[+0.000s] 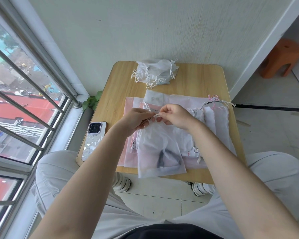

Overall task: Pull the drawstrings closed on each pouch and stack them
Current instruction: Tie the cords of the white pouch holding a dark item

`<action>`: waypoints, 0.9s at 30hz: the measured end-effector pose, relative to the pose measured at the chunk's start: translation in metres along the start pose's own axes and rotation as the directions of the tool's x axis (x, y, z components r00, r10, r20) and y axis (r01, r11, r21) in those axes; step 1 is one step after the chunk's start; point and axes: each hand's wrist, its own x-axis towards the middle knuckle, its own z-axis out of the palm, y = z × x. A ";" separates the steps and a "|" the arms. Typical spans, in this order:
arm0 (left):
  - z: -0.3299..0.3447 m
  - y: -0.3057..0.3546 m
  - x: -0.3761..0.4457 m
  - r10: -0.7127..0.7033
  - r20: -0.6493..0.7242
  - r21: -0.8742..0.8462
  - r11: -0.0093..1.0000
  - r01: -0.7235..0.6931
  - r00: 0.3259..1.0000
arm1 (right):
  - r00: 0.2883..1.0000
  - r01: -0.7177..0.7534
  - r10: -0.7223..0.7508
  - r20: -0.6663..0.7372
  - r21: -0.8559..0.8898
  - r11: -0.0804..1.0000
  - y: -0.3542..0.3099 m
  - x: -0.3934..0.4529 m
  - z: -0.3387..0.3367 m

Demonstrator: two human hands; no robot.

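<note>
Both hands: left hand (136, 120) and right hand (175, 116) pinch the drawstring (156, 115) over the tabletop (197, 78) centre. Translucent pouch (160, 152) at near edge, dark contents unclear. Closed pouches (155, 71) heaped at far edge.

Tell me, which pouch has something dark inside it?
The white pouch nearest the person, whose top both hands are pinching. A dark curved item shows through its lower part; the other pouches show none.

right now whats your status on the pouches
Left hand and right hand pinching drawstring of white pouch. Closed pile at table's far edge. Nothing blocking.
</note>
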 end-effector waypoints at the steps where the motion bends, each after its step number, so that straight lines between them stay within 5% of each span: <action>1: 0.000 0.000 0.000 -0.001 -0.015 0.011 1.000 0.001 1.000 | 0.999 -0.031 0.030 0.016 0.075 0.997 0.001 -0.001 -0.002; 6: 0.003 0.001 -0.002 0.029 -0.071 0.074 0.997 -0.023 0.997 | 0.999 -0.023 0.014 0.043 0.222 0.975 0.000 -0.003 -0.005; 11: 0.013 0.006 0.000 0.115 -0.159 0.111 0.989 -0.098 0.981 | 0.998 0.063 -0.066 -0.021 -0.113 0.992 -0.007 -0.001 0.000; 19: 0.014 0.012 0.002 0.161 -0.271 0.295 0.952 -0.077 0.949 | 0.975 0.146 -0.190 -0.114 -0.311 0.939 -0.011 -0.005 0.005; 27: 0.016 0.014 0.002 0.104 -0.156 0.389 0.921 -0.035 0.982 | 0.955 0.169 -0.260 -0.141 -0.463 0.870 -0.009 -0.001 0.006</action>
